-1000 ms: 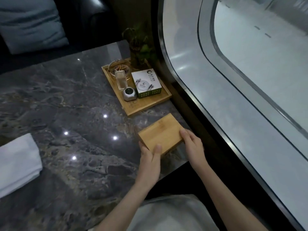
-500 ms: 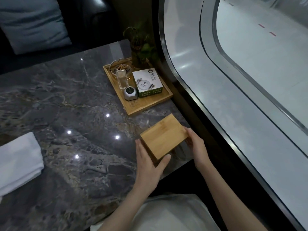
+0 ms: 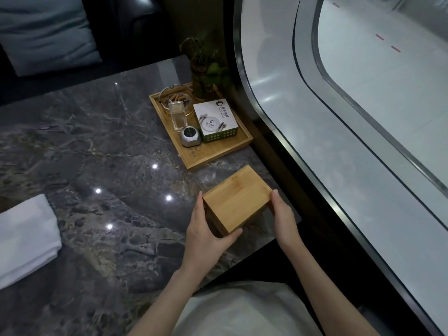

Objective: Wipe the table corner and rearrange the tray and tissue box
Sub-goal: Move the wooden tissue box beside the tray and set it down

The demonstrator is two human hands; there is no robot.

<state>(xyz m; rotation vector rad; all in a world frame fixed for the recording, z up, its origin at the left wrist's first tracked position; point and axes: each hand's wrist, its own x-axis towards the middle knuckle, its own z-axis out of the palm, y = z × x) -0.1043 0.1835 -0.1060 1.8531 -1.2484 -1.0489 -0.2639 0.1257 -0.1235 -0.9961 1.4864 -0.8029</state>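
A bamboo tissue box (image 3: 236, 200) sits at the near right corner of the dark marble table (image 3: 97, 166). My left hand (image 3: 206, 229) grips its left side and near corner. My right hand (image 3: 282, 212) holds its right side. Whether the box rests on the table or is slightly lifted I cannot tell. Just beyond it stands a wooden tray (image 3: 213, 154) carrying a glass ashtray (image 3: 175, 98), a clear lighter (image 3: 178, 116), a small silver device (image 3: 190, 137) and a white-and-green box (image 3: 214, 118). A folded white cloth (image 3: 24, 236) lies at the table's left edge.
A potted plant (image 3: 206, 69) stands at the tray's far corner beside the dark wall. A curved window ledge (image 3: 315, 154) runs along the right of the table. A grey cushion (image 3: 46, 32) lies on the dark seat beyond. My white-clothed lap (image 3: 242, 311) is below the table edge.
Both hands have shifted from the box's near edge to its sides. The box has turned slightly and stands higher in my grip.
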